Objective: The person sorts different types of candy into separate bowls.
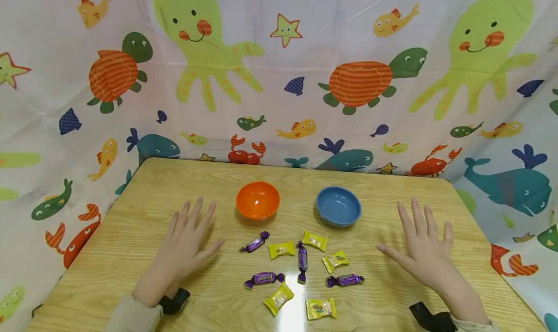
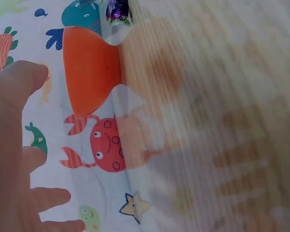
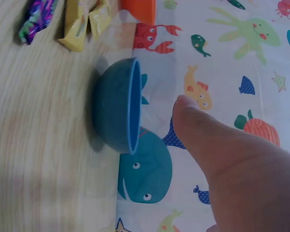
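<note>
My left hand (image 1: 185, 247), fingers spread, is left of the orange bowl (image 1: 258, 201) and holds nothing. On the other side my right hand (image 1: 423, 249) is spread as well, to the right of the blue bowl (image 1: 338, 206), with nothing in its fingers. Between the hands lie several candies in purple twist wrappers, one of them upright in the middle (image 1: 302, 262). Several yellow-wrapped candies are scattered among them, such as a yellow candy (image 1: 320, 308) nearest the front. The right wrist view shows the blue bowl (image 3: 117, 106) beyond the thumb; the left wrist view shows the orange bowl (image 2: 91, 70).
Everything stands on a light wooden table (image 1: 209, 303). A curtain (image 1: 279, 114) printed with sea animals hangs behind the table's far edge and along both sides. Black straps with a small device (image 1: 175, 301) sit at each wrist.
</note>
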Demonstrator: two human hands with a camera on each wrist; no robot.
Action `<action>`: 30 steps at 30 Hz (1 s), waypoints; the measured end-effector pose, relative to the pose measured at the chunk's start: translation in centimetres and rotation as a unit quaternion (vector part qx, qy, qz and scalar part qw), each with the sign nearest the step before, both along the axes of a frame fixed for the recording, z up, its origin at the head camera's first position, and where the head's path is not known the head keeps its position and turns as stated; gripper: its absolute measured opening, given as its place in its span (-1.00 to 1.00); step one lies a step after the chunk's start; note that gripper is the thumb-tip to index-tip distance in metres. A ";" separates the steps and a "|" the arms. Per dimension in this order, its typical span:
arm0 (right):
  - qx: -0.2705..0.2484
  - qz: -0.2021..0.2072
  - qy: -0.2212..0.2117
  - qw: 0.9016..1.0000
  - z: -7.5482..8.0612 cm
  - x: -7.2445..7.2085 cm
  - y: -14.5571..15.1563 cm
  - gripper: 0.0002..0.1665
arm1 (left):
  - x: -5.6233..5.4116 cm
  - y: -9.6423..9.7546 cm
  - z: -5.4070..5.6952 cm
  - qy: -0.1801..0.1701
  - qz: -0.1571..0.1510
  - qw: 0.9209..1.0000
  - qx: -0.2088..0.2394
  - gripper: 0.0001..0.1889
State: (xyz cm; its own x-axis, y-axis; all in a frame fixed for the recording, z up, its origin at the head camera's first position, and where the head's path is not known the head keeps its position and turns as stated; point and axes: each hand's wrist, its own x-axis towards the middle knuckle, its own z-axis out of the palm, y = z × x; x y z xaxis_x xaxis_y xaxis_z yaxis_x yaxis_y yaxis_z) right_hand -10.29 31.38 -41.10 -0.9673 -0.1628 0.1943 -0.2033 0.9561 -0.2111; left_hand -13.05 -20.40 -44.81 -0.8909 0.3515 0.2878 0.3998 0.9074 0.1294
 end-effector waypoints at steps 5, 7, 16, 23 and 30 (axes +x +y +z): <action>-0.024 0.022 0.012 0.999 0.8 -0.2 -0.8 0.30 | -0.8 0.3 0.3 0.010 -0.012 1.000 0.006 -0.03; -0.038 0.034 0.016 0.999 1.1 -0.4 -1.3 0.29 | -1.2 0.4 0.3 0.013 -0.020 0.999 0.024 0.00; -0.076 0.076 0.020 0.994 2.0 -1.4 -3.5 0.24 | -3.4 1.4 -0.1 -0.031 -0.047 0.991 0.119 0.06; -0.091 0.099 0.019 0.991 2.4 -2.3 -5.5 0.22 | -5.1 2.5 -0.4 -0.111 -0.050 0.973 0.194 0.14; -0.103 0.123 0.012 0.987 2.6 -3.3 -8.1 0.21 | -7.1 3.5 -1.5 -0.190 -0.052 0.933 0.302 0.20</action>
